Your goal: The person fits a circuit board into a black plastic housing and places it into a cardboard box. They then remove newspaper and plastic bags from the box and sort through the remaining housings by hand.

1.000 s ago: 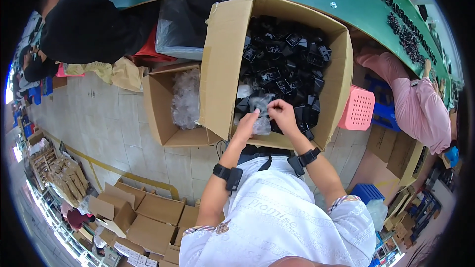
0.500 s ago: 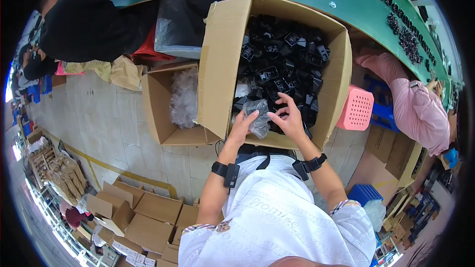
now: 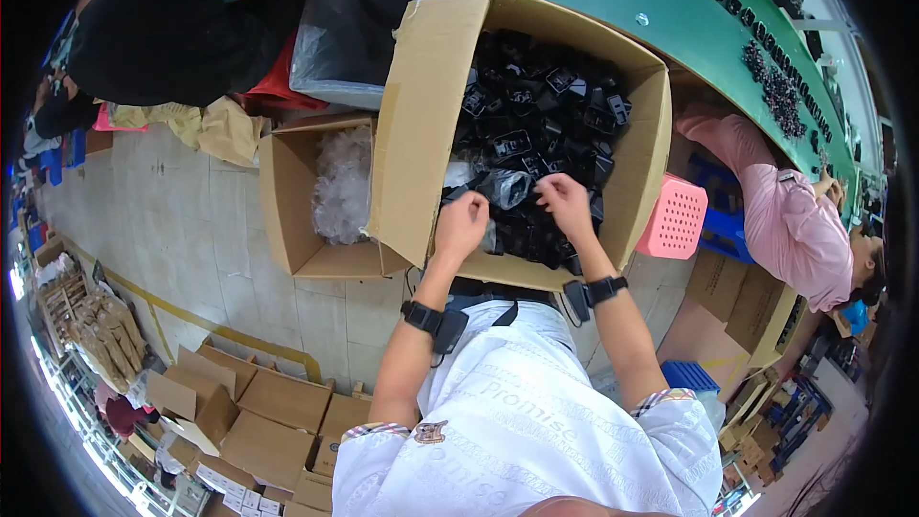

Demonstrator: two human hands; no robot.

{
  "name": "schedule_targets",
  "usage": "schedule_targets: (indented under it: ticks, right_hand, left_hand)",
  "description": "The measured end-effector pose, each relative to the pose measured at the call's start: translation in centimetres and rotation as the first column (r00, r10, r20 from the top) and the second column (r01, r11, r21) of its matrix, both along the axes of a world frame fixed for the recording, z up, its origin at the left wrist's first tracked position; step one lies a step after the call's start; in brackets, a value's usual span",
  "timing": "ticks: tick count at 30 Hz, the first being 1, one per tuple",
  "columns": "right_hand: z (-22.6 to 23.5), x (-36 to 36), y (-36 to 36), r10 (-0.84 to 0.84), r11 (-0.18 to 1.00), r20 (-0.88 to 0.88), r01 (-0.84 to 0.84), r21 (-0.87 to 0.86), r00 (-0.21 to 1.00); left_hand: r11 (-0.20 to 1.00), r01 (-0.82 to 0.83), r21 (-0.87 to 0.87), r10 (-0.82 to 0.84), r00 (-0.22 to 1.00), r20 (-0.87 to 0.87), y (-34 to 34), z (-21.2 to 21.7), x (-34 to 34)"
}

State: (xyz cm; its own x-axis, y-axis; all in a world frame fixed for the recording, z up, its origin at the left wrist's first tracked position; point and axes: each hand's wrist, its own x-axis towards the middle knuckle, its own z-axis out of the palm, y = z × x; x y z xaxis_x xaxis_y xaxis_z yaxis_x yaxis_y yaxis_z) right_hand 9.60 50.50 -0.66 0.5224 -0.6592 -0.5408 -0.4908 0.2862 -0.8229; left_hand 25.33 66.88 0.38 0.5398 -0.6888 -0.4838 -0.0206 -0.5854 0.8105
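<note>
The floor (image 3: 182,230) is made of pale grey tiles with a yellow line (image 3: 191,311) across it. A long green table (image 3: 670,14) curves along the top, with small black parts on it. A pink basket (image 3: 675,220) stands on the tiles. Flat brown boxes (image 3: 258,412) lie in a pile. Bright light comes from the far left edge.

A smaller open cardboard box (image 3: 287,220) sits on the tiled floor at left, holding crumpled clear plastic bags (image 3: 343,182). A pink perforated stool (image 3: 675,220) stands at right, beside a person in pink (image 3: 785,225). A green workbench (image 3: 689,24) curves along the far side. Flattened cardboard boxes (image 3: 258,412) lie stacked near left.
</note>
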Motion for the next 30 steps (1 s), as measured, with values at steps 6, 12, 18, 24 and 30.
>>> schedule_targets:
  ticks: [6,12,18,24,30]
  right_hand:
    - [-2.6,5.0,1.2,0.079,0.832,-0.416,-0.290,-0.473,0.906]
    - [-3.0,3.5,3.2,0.290,0.738,-0.456,-0.500,-0.454,0.841]
    - [-2.7,0.1,2.7,0.284,0.929,-0.350,-0.346,-0.130,0.893]
    - [-3.9,2.7,3.2,0.197,0.749,-0.260,-0.317,-0.582,0.945]
    - [-4.4,5.0,6.0,0.539,0.299,-0.647,-0.841,-0.452,0.539]
  left_hand:
    - [0.922,0.006,0.386,-0.148,0.929,0.339,-7.5,-7.6,2.3]
    - [0.860,-0.146,0.488,0.113,0.989,0.097,-7.1,-16.5,3.4]
    - [0.926,-0.150,0.347,0.129,0.988,0.081,-6.9,-15.8,2.8]
    - [0.997,0.000,-0.073,0.032,0.898,0.440,-5.8,-6.5,1.3]
    - [0.945,0.046,-0.325,0.091,0.915,0.394,-4.9,-3.8,1.8]
